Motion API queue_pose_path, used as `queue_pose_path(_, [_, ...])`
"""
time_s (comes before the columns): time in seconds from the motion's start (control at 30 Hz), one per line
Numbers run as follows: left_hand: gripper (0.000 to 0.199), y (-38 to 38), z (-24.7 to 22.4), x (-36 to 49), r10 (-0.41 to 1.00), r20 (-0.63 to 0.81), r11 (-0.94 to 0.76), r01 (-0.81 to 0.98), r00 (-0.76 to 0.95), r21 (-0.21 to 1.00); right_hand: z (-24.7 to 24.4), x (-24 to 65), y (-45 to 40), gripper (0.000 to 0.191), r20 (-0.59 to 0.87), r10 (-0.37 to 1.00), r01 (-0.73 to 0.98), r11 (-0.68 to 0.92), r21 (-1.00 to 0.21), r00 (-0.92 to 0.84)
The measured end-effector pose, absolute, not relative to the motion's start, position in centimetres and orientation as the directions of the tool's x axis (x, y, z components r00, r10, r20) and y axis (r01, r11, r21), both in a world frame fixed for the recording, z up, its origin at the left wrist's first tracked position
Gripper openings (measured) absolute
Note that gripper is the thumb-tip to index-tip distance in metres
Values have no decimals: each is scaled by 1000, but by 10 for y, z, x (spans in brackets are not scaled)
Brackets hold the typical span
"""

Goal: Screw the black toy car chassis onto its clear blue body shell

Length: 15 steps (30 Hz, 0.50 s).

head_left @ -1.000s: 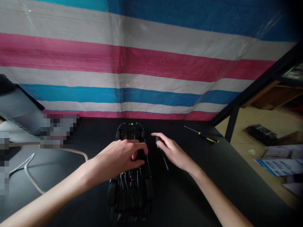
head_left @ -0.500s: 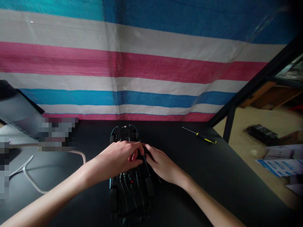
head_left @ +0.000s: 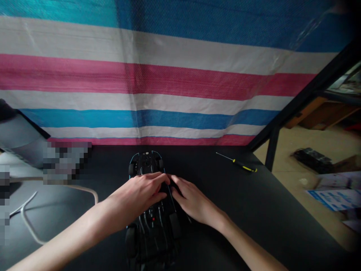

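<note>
A black toy car with blue edges lies upside down on the dark table, its wheels and underside facing up. Across the middle of its underside rests my left hand, fingers bent and drawn together near the car's right edge; whatever they may pinch is hidden. My right hand is at the car's right side, its fingertips meeting those of my left hand. Thumb and index finger of my right hand curl against the car's edge, and I cannot make out anything small between them.
A screwdriver with a black and yellow handle lies at the right on the table. Pale cables run along the left. A striped sheet hangs behind the table. Boxes and papers are on the floor at right.
The toy car has shifted slightly left and down in view, and both hands have shifted a little with it. My left hand's fingers have moved slightly over the underside.
</note>
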<state>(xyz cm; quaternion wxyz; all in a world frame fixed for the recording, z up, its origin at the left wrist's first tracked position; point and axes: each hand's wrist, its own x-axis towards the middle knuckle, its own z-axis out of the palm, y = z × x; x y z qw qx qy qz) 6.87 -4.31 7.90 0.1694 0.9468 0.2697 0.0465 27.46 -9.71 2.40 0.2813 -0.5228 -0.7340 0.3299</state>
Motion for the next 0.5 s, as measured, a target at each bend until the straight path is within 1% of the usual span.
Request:
queue_pose_path(0.1, [22,-46,71,65,515,49,-818,474,856,326,24,273,-99,44,39,961,614,207,-762,-275])
queue_pose_path(0.23, [26,-46,65,59,517,106,-822,457,850,340,25,269,-103,47,33,965,643,198,-740,-260])
queue_pose_path(0.4, [24,-48,65,56,499,112,-829,435,859,351,25,267,-105,49,46,961,643,217,-734,-272])
queue_pose_path(0.5, [23,-53,69,58,514,135,-821,440,847,363,23,267,-105,49,47,964,654,212,-726,-261])
